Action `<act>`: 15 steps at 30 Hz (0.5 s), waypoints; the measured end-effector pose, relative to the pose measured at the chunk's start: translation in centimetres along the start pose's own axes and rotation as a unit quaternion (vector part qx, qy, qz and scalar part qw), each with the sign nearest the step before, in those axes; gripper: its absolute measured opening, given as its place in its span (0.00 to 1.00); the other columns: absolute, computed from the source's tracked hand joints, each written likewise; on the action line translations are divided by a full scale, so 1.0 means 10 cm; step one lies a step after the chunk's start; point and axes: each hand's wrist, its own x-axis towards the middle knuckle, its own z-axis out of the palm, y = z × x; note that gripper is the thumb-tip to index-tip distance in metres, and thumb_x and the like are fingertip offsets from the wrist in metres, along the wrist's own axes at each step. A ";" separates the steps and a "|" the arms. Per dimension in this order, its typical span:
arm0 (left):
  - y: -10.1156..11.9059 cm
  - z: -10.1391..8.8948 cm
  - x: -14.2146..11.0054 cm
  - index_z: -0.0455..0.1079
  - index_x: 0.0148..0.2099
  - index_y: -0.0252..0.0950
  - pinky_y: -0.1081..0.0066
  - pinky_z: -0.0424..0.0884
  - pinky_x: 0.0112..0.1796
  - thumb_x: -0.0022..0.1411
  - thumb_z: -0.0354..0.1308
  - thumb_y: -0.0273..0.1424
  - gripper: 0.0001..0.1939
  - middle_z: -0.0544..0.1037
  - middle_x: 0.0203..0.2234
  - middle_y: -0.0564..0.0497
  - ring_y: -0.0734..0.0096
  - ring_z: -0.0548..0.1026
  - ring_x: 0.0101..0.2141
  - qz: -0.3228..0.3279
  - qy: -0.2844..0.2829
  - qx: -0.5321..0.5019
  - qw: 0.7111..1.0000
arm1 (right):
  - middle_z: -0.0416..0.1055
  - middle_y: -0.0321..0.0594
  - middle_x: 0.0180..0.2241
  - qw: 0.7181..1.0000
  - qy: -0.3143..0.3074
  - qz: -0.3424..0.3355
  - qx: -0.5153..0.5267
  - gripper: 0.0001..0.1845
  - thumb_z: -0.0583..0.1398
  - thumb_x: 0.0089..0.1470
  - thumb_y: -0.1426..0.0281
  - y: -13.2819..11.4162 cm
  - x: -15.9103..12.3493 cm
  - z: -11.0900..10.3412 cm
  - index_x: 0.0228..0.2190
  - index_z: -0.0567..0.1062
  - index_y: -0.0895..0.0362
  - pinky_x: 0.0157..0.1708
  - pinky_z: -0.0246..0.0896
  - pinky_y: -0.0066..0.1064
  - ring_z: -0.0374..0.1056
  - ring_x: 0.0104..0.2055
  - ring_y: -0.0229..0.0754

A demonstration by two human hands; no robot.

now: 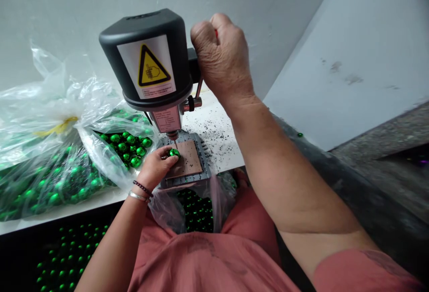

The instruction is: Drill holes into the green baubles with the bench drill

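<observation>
A shiny green ball [174, 152] is pinched between the thumb and fingers of my left hand [157, 166]. It rests over a brown board [191, 158] on the grey base [201, 177] of a small drill press [181, 28]. The thin drill bit [176, 143] points down at the ball; whether it touches cannot be made out. My right hand [223, 57] is closed in a fist round the press's lever handle [216, 33], of which only a bit of red shows. A yellow warning label covers the front of the black housing.
A clear plastic bag [67, 162] full of green balls lies on the white table [221, 118] at left. Dark shavings litter the table right of the press. Another open bag [197, 211] of green balls hangs at my lap. More balls [72, 256] show below the table.
</observation>
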 end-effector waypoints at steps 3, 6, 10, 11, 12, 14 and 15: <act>-0.03 0.02 0.05 0.72 0.47 0.37 0.75 0.66 0.28 0.48 0.59 0.38 0.23 0.78 0.31 0.51 0.72 0.72 0.27 0.022 0.012 0.043 0.999 | 0.44 0.29 0.20 1.000 -0.002 0.003 0.008 0.18 0.49 0.55 0.64 -0.01 0.00 0.00 0.19 0.49 0.57 0.27 0.40 0.24 0.40 0.24 0.29; 0.00 0.04 0.07 0.72 0.48 0.38 0.75 0.67 0.29 0.48 0.59 0.38 0.23 0.78 0.30 0.51 0.70 0.73 0.30 0.043 -0.005 0.068 0.997 | 0.43 0.29 0.20 1.000 -0.001 0.003 0.014 0.18 0.49 0.55 0.64 0.00 0.01 -0.01 0.19 0.49 0.56 0.27 0.40 0.24 0.40 0.25 0.29; 0.05 0.07 0.07 0.73 0.47 0.39 0.75 0.66 0.28 0.47 0.61 0.37 0.23 0.78 0.28 0.51 0.70 0.73 0.29 0.052 -0.009 0.083 0.995 | 0.43 0.29 0.20 1.000 0.004 -0.019 0.024 0.18 0.48 0.55 0.63 0.03 0.00 -0.01 0.19 0.49 0.56 0.27 0.40 0.24 0.40 0.25 0.30; 0.06 0.07 0.07 0.73 0.47 0.39 0.75 0.66 0.28 0.46 0.61 0.37 0.23 0.78 0.28 0.51 0.69 0.72 0.29 0.049 -0.008 0.072 0.996 | 0.44 0.29 0.20 0.999 0.004 -0.026 0.029 0.18 0.48 0.55 0.63 0.04 0.00 -0.01 0.19 0.49 0.56 0.27 0.40 0.25 0.40 0.25 0.30; 0.06 0.07 0.07 0.73 0.47 0.39 0.74 0.66 0.28 0.45 0.62 0.37 0.23 0.78 0.28 0.51 0.69 0.72 0.29 0.043 -0.007 0.057 0.997 | 0.44 0.29 0.20 0.999 0.004 -0.029 0.033 0.18 0.48 0.55 0.62 0.04 0.00 -0.01 0.19 0.49 0.56 0.27 0.40 0.25 0.40 0.25 0.30; 0.04 0.06 0.08 0.73 0.47 0.38 0.74 0.67 0.29 0.44 0.63 0.37 0.25 0.78 0.28 0.50 0.68 0.73 0.29 0.029 -0.006 0.025 0.999 | 0.44 0.29 0.20 0.999 0.004 -0.024 0.033 0.18 0.48 0.55 0.62 0.04 -0.01 0.00 0.19 0.49 0.56 0.27 0.40 0.25 0.40 0.25 0.30; 0.03 0.05 0.09 0.73 0.48 0.37 0.73 0.67 0.30 0.44 0.63 0.38 0.26 0.78 0.28 0.50 0.68 0.73 0.30 0.023 -0.005 0.018 1.000 | 0.45 0.29 0.20 0.999 0.004 -0.020 0.029 0.18 0.48 0.55 0.62 0.04 -0.01 0.00 0.19 0.49 0.56 0.27 0.40 0.25 0.40 0.25 0.30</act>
